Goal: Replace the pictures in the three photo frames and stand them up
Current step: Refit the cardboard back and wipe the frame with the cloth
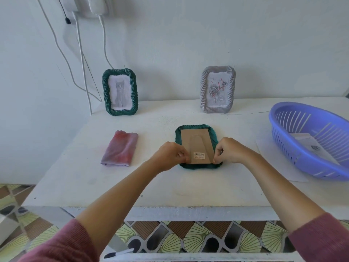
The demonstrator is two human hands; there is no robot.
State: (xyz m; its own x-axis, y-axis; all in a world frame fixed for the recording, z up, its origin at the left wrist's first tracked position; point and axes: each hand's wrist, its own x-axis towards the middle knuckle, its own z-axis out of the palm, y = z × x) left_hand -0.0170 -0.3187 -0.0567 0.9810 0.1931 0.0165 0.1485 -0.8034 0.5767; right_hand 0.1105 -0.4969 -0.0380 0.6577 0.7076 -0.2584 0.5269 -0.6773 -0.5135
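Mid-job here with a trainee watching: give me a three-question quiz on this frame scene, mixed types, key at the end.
1. True or false: the green frame under both hands lies face down.
2. How many frames already stand against the wall?
3. What lies left of the face-down frame? A) folded cloth B) scissors C) mug

Key:
1. True; its cardboard backing faces up, with the left hand and right hand at its near corners.
2. Two: the cat frame and the rose frame.
3. A, the folded cloth.
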